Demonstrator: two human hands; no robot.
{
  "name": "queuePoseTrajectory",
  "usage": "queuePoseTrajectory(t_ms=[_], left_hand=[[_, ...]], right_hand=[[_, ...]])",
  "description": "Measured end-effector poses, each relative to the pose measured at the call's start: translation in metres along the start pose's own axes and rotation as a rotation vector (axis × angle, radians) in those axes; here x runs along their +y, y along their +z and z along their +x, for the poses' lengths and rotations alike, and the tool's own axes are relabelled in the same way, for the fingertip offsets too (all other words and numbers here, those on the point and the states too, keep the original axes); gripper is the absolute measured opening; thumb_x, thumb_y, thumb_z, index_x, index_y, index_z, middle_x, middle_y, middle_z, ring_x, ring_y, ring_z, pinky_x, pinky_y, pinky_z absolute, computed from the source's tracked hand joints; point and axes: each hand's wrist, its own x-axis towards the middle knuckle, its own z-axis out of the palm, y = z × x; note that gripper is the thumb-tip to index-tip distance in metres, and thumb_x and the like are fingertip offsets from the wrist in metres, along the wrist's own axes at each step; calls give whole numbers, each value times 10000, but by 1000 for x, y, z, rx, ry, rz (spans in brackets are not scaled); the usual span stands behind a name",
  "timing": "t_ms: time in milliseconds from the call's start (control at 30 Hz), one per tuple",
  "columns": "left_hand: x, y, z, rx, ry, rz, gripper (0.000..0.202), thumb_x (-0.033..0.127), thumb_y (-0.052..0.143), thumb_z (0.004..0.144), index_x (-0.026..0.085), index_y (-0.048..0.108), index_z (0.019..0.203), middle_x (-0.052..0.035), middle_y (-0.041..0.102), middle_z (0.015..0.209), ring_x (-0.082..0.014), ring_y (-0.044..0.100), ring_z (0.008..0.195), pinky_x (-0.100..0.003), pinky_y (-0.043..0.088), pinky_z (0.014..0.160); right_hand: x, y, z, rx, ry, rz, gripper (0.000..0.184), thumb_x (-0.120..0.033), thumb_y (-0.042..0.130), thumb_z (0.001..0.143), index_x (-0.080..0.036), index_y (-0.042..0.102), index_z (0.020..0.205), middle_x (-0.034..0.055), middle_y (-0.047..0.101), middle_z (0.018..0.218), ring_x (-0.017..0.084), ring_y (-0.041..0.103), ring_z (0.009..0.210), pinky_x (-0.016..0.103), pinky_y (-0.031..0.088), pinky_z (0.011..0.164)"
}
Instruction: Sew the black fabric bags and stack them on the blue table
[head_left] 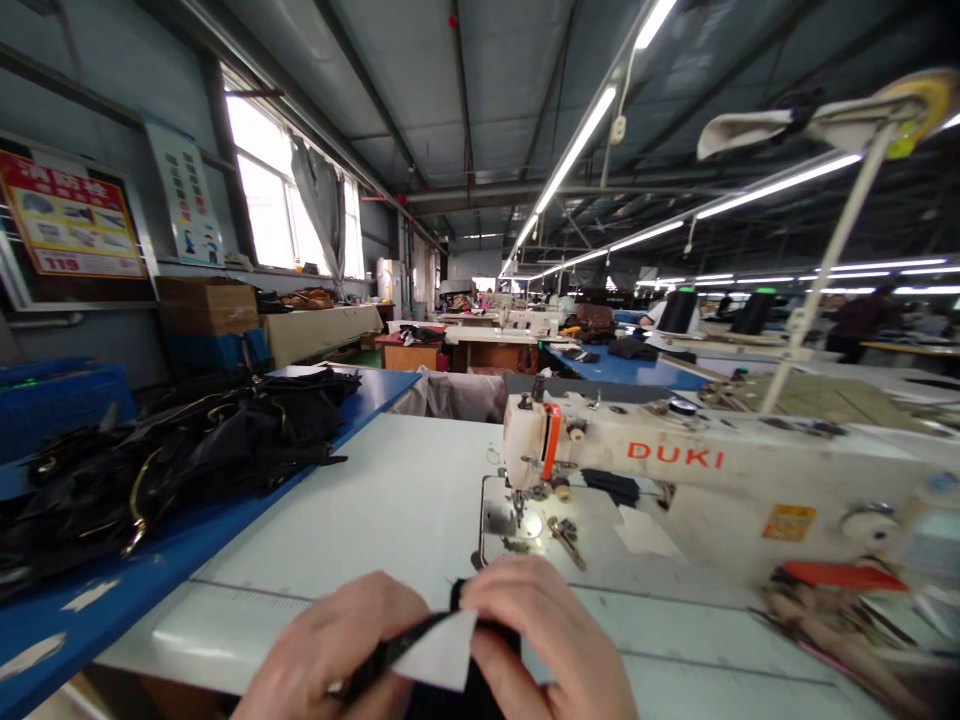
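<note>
Low in the view, both my hands meet over the front edge of a white sewing table (375, 500). My left hand (330, 650) is closed on a black strip with a white fabric piece (439, 652) folded over it. My right hand (551, 640) pinches the same white piece and the black fabric (465, 690) under it from the right. Just beyond my hands stands a white sewing machine (720, 470) marked DUKI, its needle and presser foot (519, 500) above the metal plate.
A heap of black garments (187, 450) lies on a blue table (135, 590) to the left. Small scissors (566, 535) rest on the machine bed. A thread stand (825, 260) rises at right. Rows of other sewing stations stretch behind, with blue crates (60, 400) and a cardboard box (206, 305) by the left wall.
</note>
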Motion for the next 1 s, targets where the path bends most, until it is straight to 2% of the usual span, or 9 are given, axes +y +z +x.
queuePoseTrajectory(t_ms=[100, 167, 267, 367, 467, 567, 633, 767, 1000], left_hand=[[-3, -34, 21, 203, 137, 345, 183, 196, 580, 844, 266, 600, 1012, 9, 649, 914, -162, 609, 807, -233, 472, 726], [-6, -49, 41, 260, 263, 553, 200, 160, 551, 861, 238, 588, 1041, -10, 616, 1005, -173, 583, 890, -284, 450, 829], [-19, -36, 66, 40, 396, 724, 196, 131, 446, 888, 190, 593, 1003, -53, 597, 995, -205, 560, 876, -331, 460, 788], [-48, 18, 71, -276, 327, 768, 208, 47, 420, 854, 173, 586, 850, -49, 576, 842, -216, 545, 758, -334, 465, 668], [-83, 79, 63, -431, 226, 738, 238, -6, 415, 834, 177, 568, 843, -42, 572, 874, -205, 553, 766, -302, 461, 648], [-107, 116, 57, -455, 115, 664, 246, -13, 402, 839, 177, 559, 844, -36, 562, 881, -185, 566, 778, -275, 466, 669], [-113, 126, 59, -433, 67, 621, 234, 0, 400, 851, 175, 555, 844, -36, 554, 877, -180, 571, 790, -269, 471, 685], [-113, 132, 70, -419, 56, 577, 210, 12, 424, 850, 174, 558, 839, -37, 553, 881, -180, 572, 795, -272, 481, 691], [-115, 139, 70, -380, 61, 562, 133, 69, 492, 862, 171, 576, 857, -41, 571, 872, -193, 558, 813, -294, 489, 712]], right_hand=[[15, 17, 1, 27, 250, -67, 570, -99, 588, 751, -238, 488, 1295, 98, 465, 1373, 288, 401, 1279, 466, 364, 1044], [24, 30, 0, -105, 389, -35, 710, -87, 600, 724, -239, 397, 1387, 88, 324, 1483, 279, 284, 1359, 469, 280, 1100], [34, 44, -1, -319, 463, 18, 726, -121, 662, 693, -195, 431, 1378, 107, 336, 1483, 272, 303, 1352, 431, 265, 1107], [48, 41, -6, -369, 440, -48, 580, -121, 683, 675, -168, 583, 1245, 124, 479, 1378, 282, 419, 1269, 401, 323, 1069], [74, 11, -21, -348, 416, -168, 336, -102, 633, 730, -191, 689, 1049, 81, 651, 1127, 235, 578, 1066, 348, 432, 957], [116, -46, -44, -284, 426, -420, 241, -143, 498, 861, -208, 688, 993, 51, 686, 1006, 190, 624, 953, 309, 484, 873], [146, -88, -58, -264, 389, -729, 277, -189, 428, 900, -199, 673, 1031, 70, 683, 1038, 203, 629, 964, 336, 497, 873], [193, -145, -72, -284, 408, -866, 316, -213, 445, 873, -125, 657, 1089, 160, 653, 1141, 301, 624, 1011, 471, 497, 877], [214, -153, -83, -395, 332, -941, 451, 20, 382, 700, -165, 705, 955, 111, 711, 1012, 280, 664, 926, 449, 518, 841]])
